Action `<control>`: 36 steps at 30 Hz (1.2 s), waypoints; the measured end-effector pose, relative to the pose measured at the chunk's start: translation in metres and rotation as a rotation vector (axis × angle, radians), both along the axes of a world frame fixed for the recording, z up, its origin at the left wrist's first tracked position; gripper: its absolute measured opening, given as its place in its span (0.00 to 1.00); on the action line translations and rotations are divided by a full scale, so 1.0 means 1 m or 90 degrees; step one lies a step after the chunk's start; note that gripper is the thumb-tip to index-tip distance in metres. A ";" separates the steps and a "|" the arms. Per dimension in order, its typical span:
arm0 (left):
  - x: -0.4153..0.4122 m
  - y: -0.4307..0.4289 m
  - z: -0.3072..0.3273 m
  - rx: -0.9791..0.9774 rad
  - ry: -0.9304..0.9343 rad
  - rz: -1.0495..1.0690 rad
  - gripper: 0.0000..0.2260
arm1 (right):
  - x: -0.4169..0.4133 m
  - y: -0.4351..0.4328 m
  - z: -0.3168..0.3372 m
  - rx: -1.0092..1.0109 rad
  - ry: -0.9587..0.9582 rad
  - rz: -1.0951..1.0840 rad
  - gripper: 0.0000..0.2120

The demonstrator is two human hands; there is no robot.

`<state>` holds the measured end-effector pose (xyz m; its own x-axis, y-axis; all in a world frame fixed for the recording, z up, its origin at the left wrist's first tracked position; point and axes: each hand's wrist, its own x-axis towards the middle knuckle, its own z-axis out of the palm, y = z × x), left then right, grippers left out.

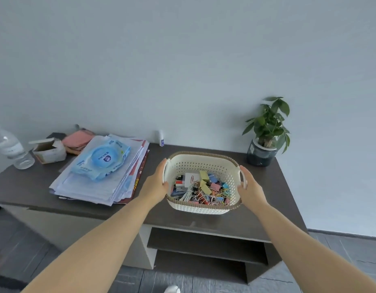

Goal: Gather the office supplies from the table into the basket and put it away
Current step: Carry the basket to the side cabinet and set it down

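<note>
Cream plastic basket (204, 209) with holed walls and a brown woven-look rim, at the dark counter's (267, 214) front right, holds bright binder clips (206, 182), paper clips and a white cable. The left hand (156, 185) and right hand (251, 189) grasp its side handles, fingers (242, 169) curled round them.

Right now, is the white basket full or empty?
Partly full. Colourful binder clips cover much of the bottom of the basket, well below its rim.

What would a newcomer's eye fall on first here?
The cream basket of colourful clips at the middle of the dark table, its side handles gripped by the left hand and right hand. Left of it lies a blue wipes pack on papers; a potted plant stands back right.
</note>
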<state>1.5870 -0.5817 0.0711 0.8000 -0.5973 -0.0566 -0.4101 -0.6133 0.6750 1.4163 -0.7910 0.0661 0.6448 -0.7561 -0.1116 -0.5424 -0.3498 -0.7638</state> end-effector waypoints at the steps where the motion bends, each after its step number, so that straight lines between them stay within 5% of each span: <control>1: 0.018 -0.013 -0.003 0.009 0.008 -0.009 0.33 | 0.016 -0.011 -0.002 0.000 0.011 -0.015 0.26; 12: 0.133 -0.130 -0.026 0.023 0.094 -0.085 0.32 | 0.123 -0.114 -0.029 0.028 0.106 -0.095 0.27; 36: 0.162 -0.197 -0.031 0.123 0.112 -0.068 0.33 | 0.164 -0.187 -0.026 0.012 0.207 0.041 0.32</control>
